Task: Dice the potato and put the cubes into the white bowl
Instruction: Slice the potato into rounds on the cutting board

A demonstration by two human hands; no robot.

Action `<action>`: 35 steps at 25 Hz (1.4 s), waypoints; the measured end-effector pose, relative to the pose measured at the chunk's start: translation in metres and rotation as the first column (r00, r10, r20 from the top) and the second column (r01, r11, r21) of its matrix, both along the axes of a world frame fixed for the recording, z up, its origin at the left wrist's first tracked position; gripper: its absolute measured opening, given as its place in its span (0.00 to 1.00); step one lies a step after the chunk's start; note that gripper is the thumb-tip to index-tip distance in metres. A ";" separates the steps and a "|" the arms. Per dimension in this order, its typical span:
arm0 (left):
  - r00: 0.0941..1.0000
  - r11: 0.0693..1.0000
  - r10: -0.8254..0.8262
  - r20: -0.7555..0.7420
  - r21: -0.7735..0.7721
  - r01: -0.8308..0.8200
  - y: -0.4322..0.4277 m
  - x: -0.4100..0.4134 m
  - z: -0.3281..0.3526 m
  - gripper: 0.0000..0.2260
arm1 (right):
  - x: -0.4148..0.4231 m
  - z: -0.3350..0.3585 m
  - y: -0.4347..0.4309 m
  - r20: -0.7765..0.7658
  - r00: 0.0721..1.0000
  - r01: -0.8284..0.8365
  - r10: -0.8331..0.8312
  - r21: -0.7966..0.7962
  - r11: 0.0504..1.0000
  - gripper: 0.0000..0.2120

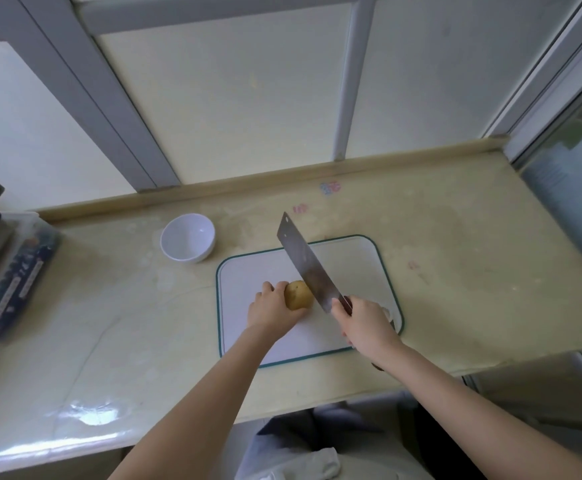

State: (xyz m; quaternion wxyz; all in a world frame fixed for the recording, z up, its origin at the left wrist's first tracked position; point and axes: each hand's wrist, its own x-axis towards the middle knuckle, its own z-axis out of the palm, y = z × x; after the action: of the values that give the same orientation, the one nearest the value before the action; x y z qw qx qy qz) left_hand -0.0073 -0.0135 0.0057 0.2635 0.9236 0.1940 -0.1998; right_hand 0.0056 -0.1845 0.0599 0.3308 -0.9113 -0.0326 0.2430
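Potato (pixel 298 295) lies on the cutting board (pixel 352 265), apparently still whole, so dicing looks barely begun. The left hand (pixel 270 308) curls round its nine o'clock end; the right hand (pixel 360 322) grips the cleaver (pixel 305 263) by the handle, blade at the potato's three o'clock side. Next comes a steady downward slice, fingertips tucked back. One potato, one cleaver, one board, and one white bowl (pixel 188 238), holding nothing, at ten o'clock on the counter (pixel 456 237).

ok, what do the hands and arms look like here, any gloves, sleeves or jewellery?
No gloves on the left hand or the right hand. The left forearm and right forearm are uncovered to the frame's edge, so no sleeves show. No watch shows; a dark bit under the right wrist is unclear.
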 end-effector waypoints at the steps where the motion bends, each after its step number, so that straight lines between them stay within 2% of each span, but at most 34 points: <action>1: 0.999 0.999 -0.032 0.001 0.023 0.032 -0.001 0.000 0.000 0.30 | 0.000 0.001 0.001 0.000 1.000 -0.017 0.017 -0.009 1.000 0.18; 4: 0.999 0.999 -0.025 0.038 0.028 0.024 -0.004 0.000 -0.001 0.28 | -0.001 0.004 -0.005 0.017 0.999 -0.035 0.037 -0.072 0.997 0.16; 7: 0.998 1.000 -0.006 0.067 0.020 0.005 -0.010 -0.001 -0.003 0.25 | 0.002 0.004 -0.016 0.011 0.999 -0.040 0.041 -0.080 0.996 0.19; 14: 0.998 0.994 -0.016 0.066 0.110 0.009 -0.030 0.006 -0.003 0.28 | 0.014 0.008 -0.032 -0.018 0.988 -0.157 0.156 -0.065 0.985 0.18; 16: 0.998 0.996 -0.014 0.063 0.091 0.008 -0.028 0.007 -0.002 0.29 | 0.011 0.008 -0.035 -0.013 0.982 -0.190 0.190 -0.073 0.979 0.17; 20: 0.988 0.998 0.066 0.142 0.000 -0.066 -0.027 0.001 0.000 0.24 | -0.004 0.009 -0.035 -0.004 0.970 -0.243 0.244 -0.118 0.963 0.17; 23: 0.980 0.997 0.061 0.187 0.027 -0.067 -0.030 0.001 -0.001 0.24 | -0.006 0.009 -0.035 -0.005 0.971 -0.238 0.240 -0.147 0.960 0.19; 28: 0.987 0.999 0.044 0.152 0.016 -0.047 -0.026 0.008 0.003 0.25 | -0.003 0.011 -0.036 -0.013 0.975 -0.222 0.224 -0.186 0.957 0.20; 35: 0.991 0.999 0.027 0.130 0.023 -0.030 -0.024 0.009 0.005 0.24 | 0.003 0.009 -0.032 -0.027 0.978 -0.207 0.206 -0.216 0.954 0.16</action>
State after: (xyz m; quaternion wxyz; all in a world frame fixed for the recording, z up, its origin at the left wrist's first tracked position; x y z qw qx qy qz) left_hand 0.0021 -0.0378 0.0111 0.2670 0.9349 0.1921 -0.1333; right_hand 0.0089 -0.2164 0.0688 0.2021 -0.9330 -0.1002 0.2802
